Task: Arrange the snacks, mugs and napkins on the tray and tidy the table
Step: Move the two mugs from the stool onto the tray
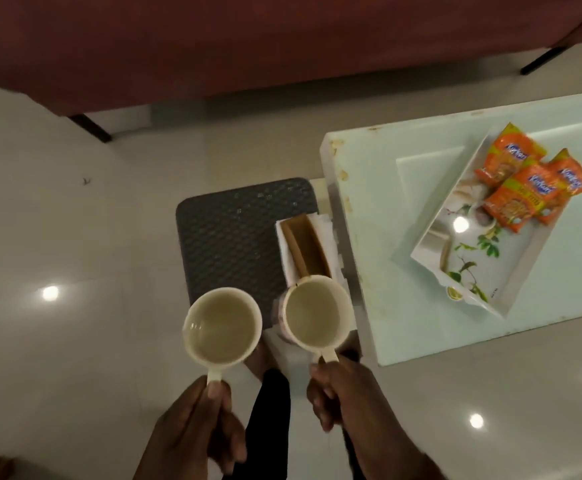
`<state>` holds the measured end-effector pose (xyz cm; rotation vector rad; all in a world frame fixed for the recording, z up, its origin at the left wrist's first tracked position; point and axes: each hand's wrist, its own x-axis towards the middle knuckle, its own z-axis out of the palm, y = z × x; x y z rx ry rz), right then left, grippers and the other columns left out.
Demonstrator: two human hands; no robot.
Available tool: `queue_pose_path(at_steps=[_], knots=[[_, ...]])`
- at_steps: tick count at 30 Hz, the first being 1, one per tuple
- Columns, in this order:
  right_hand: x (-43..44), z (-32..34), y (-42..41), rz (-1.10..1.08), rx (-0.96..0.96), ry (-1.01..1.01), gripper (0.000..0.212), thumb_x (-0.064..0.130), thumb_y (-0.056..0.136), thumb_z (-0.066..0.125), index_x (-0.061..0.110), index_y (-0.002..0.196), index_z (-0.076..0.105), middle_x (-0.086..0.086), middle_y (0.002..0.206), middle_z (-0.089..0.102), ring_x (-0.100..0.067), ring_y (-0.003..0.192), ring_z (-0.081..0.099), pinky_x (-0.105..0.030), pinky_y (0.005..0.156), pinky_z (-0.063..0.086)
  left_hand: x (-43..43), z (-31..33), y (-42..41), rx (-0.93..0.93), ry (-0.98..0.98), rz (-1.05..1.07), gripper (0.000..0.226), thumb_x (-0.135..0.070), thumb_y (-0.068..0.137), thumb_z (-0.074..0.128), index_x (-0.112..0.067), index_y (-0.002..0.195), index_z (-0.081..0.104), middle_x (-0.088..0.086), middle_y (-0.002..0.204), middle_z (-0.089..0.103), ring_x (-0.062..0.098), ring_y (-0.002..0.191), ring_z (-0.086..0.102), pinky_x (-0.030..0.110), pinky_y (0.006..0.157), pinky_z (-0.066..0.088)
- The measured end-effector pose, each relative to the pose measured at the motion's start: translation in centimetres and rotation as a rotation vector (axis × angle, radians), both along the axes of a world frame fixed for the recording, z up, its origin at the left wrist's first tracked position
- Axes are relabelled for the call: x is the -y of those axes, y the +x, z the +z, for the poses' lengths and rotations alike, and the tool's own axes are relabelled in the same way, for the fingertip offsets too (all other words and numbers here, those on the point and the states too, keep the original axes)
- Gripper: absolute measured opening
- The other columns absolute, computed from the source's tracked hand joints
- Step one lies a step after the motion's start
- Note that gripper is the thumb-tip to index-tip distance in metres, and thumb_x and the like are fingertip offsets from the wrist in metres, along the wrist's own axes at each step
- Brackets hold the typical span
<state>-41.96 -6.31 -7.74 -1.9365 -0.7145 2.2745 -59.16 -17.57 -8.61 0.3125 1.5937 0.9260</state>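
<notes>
My left hand (199, 424) grips the handle of a cream mug (222, 327), held upright over the floor. My right hand (341, 393) grips the handle of a second cream mug (315, 315) beside it. Both mugs look empty inside. Just beyond the right mug, a brown holder with white napkins (307, 247) sits on a dark stool. To the right, a white floral tray (466, 265) lies on the pale glass table (386, 209). Three orange snack packets (521, 188) are piled at the tray's far end.
The dark grey stool (234, 233) stands against the table's left edge. A dark red sofa (248, 46) on black legs fills the back. Glossy tiled floor (75, 237) lies all around. My leg and foot (269, 393) show between the two hands.
</notes>
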Motion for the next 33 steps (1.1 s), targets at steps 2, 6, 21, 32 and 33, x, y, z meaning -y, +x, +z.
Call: queue_pose_path(at_steps=[2, 6, 21, 32, 33], knots=[[-0.7, 1.8, 2.1, -0.06, -0.036, 0.012, 0.053, 0.009, 0.09, 0.058, 0.02, 0.038, 0.052, -0.005, 0.046, 0.044, -0.015, 0.038, 0.036, -0.023, 0.042, 0.028, -1.1, 0.9, 1.5, 0.031, 0.003, 0.113, 0.03, -0.028, 0.086, 0.054, -0.005, 0.067, 0.059, 0.023, 0.049, 0.053, 0.022, 0.036, 0.048, 0.016, 0.039, 0.04], [-3.9, 4.4, 7.1, -0.186, -0.058, 0.101, 0.031, 0.026, 0.066, 0.059, 0.02, 0.037, 0.049, -0.006, 0.043, 0.042, -0.015, 0.036, 0.035, -0.021, 0.04, 0.029, -6.6, 1.8, 6.1, -0.047, 0.082, -0.012, 0.028, -0.017, 0.09, 0.047, 0.002, 0.072, 0.056, 0.023, 0.051, 0.049, 0.018, 0.038, 0.043, 0.014, 0.041, 0.036], [-15.4, -7.4, 25.5, -0.605, 0.117, 0.407, 0.038, 0.042, 0.086, 0.039, 0.013, 0.062, 0.039, -0.01, 0.06, 0.039, -0.013, 0.049, 0.035, -0.018, 0.045, 0.034, -27.0, -7.1, 25.8, 0.061, 0.195, -0.514, 0.035, -0.033, 0.1, 0.037, -0.01, 0.077, 0.05, 0.005, 0.052, 0.059, 0.016, 0.047, 0.049, 0.024, 0.048, 0.043], [-19.1, -17.5, 30.0, -0.634, 0.172, 0.386, 0.042, 0.038, 0.093, 0.033, 0.003, 0.069, 0.037, -0.015, 0.072, 0.032, -0.014, 0.053, 0.029, -0.022, 0.046, 0.028, -33.5, -16.7, 31.8, 0.001, 0.135, -0.583, 0.036, -0.031, 0.104, 0.037, -0.012, 0.077, 0.05, -0.001, 0.054, 0.059, 0.01, 0.048, 0.048, 0.022, 0.05, 0.044], [-19.2, -17.8, 30.1, -0.64, 0.165, 0.38, 0.042, 0.04, 0.091, 0.033, 0.004, 0.068, 0.035, -0.015, 0.071, 0.032, -0.015, 0.055, 0.028, -0.023, 0.046, 0.027, -33.8, -17.1, 32.0, 0.002, 0.13, -0.583, 0.036, -0.031, 0.104, 0.037, -0.013, 0.076, 0.05, -0.001, 0.054, 0.058, 0.011, 0.047, 0.047, 0.022, 0.05, 0.044]])
